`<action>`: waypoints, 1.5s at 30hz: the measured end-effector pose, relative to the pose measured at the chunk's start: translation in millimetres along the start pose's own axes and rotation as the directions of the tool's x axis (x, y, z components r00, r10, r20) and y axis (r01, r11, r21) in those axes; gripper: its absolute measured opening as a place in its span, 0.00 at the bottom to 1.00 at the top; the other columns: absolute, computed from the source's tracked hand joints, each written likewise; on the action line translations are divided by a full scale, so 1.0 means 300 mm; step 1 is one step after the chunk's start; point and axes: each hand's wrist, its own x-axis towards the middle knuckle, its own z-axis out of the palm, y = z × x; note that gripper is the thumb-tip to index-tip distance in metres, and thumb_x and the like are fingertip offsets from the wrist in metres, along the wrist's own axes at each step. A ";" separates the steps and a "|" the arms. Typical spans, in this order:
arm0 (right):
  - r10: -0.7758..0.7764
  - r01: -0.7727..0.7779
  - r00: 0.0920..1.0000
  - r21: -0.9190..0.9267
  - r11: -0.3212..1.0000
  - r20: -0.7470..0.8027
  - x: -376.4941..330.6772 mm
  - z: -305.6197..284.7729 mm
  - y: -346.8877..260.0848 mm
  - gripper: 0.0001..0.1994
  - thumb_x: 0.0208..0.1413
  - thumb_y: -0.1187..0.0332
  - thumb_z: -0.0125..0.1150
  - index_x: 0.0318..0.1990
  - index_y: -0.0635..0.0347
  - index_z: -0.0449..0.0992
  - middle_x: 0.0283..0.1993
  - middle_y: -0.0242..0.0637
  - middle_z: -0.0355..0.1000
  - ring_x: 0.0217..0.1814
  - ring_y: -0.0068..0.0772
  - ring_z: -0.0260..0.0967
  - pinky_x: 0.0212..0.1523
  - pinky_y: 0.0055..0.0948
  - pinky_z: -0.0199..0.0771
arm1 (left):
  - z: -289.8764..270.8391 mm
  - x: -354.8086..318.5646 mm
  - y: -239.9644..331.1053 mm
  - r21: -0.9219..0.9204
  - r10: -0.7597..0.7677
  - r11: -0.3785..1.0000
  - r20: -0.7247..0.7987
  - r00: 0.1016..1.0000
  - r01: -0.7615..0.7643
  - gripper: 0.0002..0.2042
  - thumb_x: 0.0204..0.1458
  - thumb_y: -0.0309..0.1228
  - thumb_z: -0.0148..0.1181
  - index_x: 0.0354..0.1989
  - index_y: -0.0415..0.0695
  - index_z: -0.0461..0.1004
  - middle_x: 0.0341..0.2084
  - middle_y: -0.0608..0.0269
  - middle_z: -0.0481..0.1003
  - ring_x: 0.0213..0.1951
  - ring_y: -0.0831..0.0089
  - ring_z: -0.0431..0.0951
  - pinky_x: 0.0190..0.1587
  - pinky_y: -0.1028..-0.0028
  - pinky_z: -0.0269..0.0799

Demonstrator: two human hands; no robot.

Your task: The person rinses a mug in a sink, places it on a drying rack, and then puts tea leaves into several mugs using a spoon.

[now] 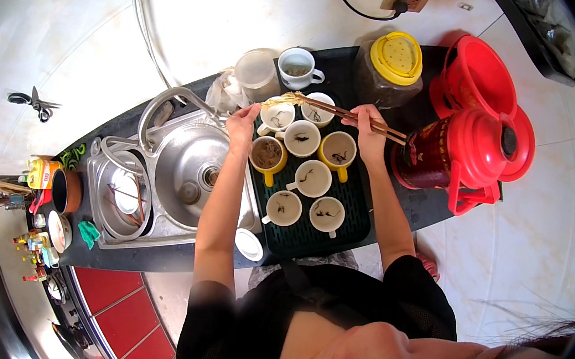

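Looking down, we see round white ceramic cups (312, 178) and yellow mugs (268, 156) standing on a dark ribbed tray (355, 207), just below both sets of fingers. Our right hand (369, 133) is closed around slim wooden chopsticks (344, 113), whose tips reach left over the far cups. Our left hand (243, 124) curls its fingers on the rim of a white cup (278, 117). Beyond the fingertips stand a translucent plastic tub (256, 73) and a yellow-lidded jar (388, 66).
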 end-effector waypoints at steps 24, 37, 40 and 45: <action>-0.169 0.179 0.984 -0.256 0.950 0.063 0.191 0.056 -0.034 0.09 0.57 0.70 0.45 0.30 0.67 0.67 0.27 0.34 0.69 0.29 0.24 0.72 0.30 0.18 0.70 | -0.047 -0.092 0.136 -0.009 0.037 0.999 0.084 0.996 -0.037 0.08 0.46 0.31 0.61 0.33 0.43 0.76 0.15 0.79 0.66 0.14 0.90 0.54 0.16 0.87 0.46; -0.288 0.353 0.935 -0.601 0.717 0.207 0.346 0.179 0.015 0.07 0.51 0.65 0.53 0.31 0.59 0.71 0.28 0.39 0.68 0.30 0.38 0.68 0.31 0.30 0.66 | -0.034 -0.095 0.139 -0.071 0.042 0.997 0.135 0.990 -0.032 0.07 0.48 0.28 0.58 0.34 0.40 0.75 0.24 0.71 0.73 0.21 0.87 0.65 0.22 0.86 0.58; -0.144 0.206 0.976 -0.490 0.847 0.162 0.291 0.158 -0.064 0.10 0.55 0.65 0.49 0.31 0.64 0.70 0.24 0.32 0.69 0.24 0.20 0.67 0.27 0.20 0.68 | -0.031 -0.094 0.131 -0.065 0.042 0.997 0.123 0.992 -0.034 0.07 0.48 0.25 0.57 0.34 0.36 0.75 0.28 0.66 0.75 0.28 0.83 0.71 0.31 0.84 0.66; 0.092 -0.064 0.955 -0.109 0.992 0.283 0.166 0.114 -0.134 0.14 0.59 0.63 0.43 0.30 0.63 0.68 0.26 0.33 0.67 0.26 0.20 0.67 0.28 0.18 0.70 | -0.006 -0.083 0.111 0.052 0.064 0.996 0.112 0.992 -0.070 0.08 0.48 0.25 0.57 0.34 0.35 0.75 0.29 0.64 0.75 0.30 0.82 0.71 0.35 0.83 0.67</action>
